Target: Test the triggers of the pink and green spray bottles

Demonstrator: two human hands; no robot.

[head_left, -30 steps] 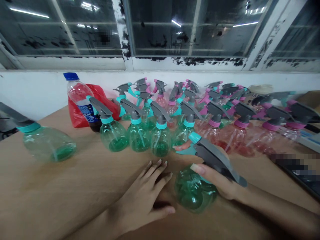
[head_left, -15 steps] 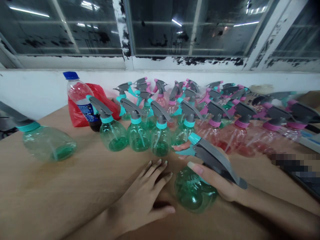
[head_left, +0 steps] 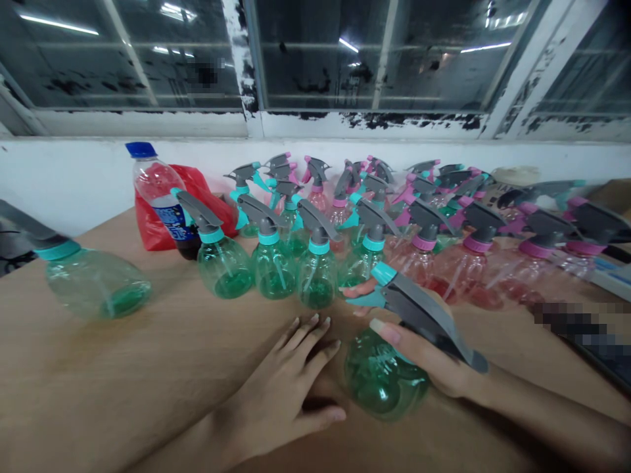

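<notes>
Nothing has visibly moved: our right hand (head_left: 446, 376) grips the green spray bottle (head_left: 377, 384), spray head (head_left: 419, 309) slanting forward-left, just right of our spread left hand (head_left: 279, 387).

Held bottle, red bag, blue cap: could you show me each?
Held bottle (head_left: 382, 381), head view: green body.
Red bag (head_left: 196, 182), head view: upper part.
Blue cap (head_left: 141, 150), head view: side.

Bare, slim-fingered left hand (head_left: 283, 387) has long, rounded fingernails (head_left: 314, 318); bare right hand (head_left: 446, 376) has long, tapered thumbnail (head_left: 386, 330). Left forearm (head_left: 197, 437) and right forearm (head_left: 537, 404) are bare, slender.
</notes>
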